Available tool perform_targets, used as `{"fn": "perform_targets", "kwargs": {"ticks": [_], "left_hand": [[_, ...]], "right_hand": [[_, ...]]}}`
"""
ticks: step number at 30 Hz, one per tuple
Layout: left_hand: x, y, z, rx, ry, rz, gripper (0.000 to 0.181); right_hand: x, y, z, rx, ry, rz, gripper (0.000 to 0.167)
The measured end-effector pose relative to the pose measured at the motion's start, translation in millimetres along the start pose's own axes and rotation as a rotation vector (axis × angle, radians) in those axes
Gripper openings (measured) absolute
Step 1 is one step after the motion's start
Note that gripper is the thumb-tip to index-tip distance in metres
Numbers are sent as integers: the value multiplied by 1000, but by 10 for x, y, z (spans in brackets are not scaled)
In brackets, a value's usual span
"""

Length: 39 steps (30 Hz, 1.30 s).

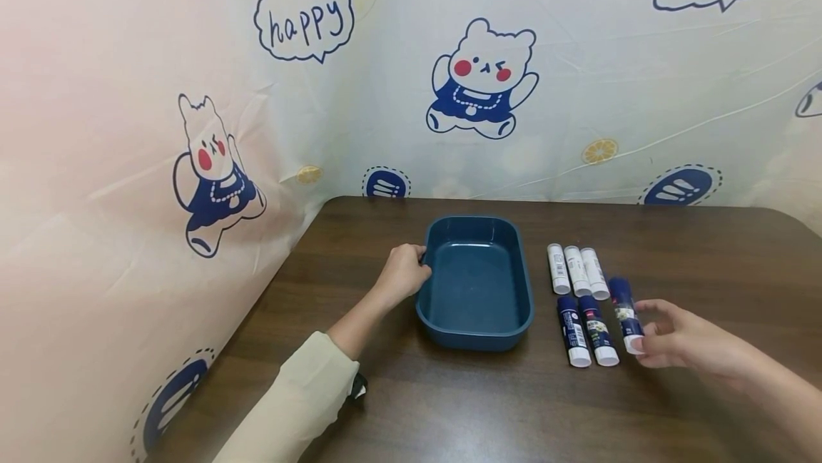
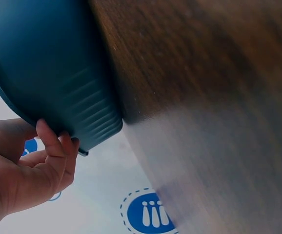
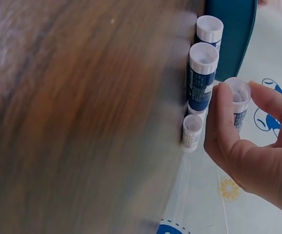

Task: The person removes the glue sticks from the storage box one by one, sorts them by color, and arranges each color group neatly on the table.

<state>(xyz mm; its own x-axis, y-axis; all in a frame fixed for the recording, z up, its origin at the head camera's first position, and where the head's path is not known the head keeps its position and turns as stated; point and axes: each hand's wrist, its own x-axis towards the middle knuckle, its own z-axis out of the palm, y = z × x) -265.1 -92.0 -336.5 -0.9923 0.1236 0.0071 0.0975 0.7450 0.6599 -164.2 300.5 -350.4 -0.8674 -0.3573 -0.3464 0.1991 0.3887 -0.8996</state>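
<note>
A dark teal plastic bin (image 1: 475, 285) sits on the table. My left hand (image 1: 404, 272) grips its left rim; in the left wrist view the fingers (image 2: 53, 146) curl at the rim near the bin's ribbed end. To the right, my right hand (image 1: 671, 334) pinches a navy glue stick (image 1: 624, 314) with a white end between thumb and fingers. In the right wrist view this glue stick (image 3: 239, 92) appears raised off the tabletop. Beside it lie two more navy glue sticks (image 1: 597, 331), and behind those three white glue sticks (image 1: 578, 272) lie in a row.
The brown wooden table (image 1: 449, 406) ends at a back edge against a hanging cloth (image 1: 398, 92) printed with cartoon animals. The same cloth runs along the left side. A small dark object (image 1: 358, 386) shows by my left sleeve.
</note>
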Motion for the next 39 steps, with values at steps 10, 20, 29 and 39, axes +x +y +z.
{"fn": "perform_targets", "kwargs": {"ticks": [10, 20, 29, 39], "left_hand": [[0, 3, 0, 6, 1, -4, 42], [5, 21, 0, 17, -6, -29, 42], [1, 19, 4, 7, -14, -44, 42], [-1, 23, -2, 2, -8, -34, 42]], "right_hand": [[32, 15, 21, -43, 11, 40, 76], [72, 15, 89, -124, 78, 37, 73], [118, 3, 96, -169, 94, 81, 72], [119, 31, 109, -182, 74, 58, 71]]}}
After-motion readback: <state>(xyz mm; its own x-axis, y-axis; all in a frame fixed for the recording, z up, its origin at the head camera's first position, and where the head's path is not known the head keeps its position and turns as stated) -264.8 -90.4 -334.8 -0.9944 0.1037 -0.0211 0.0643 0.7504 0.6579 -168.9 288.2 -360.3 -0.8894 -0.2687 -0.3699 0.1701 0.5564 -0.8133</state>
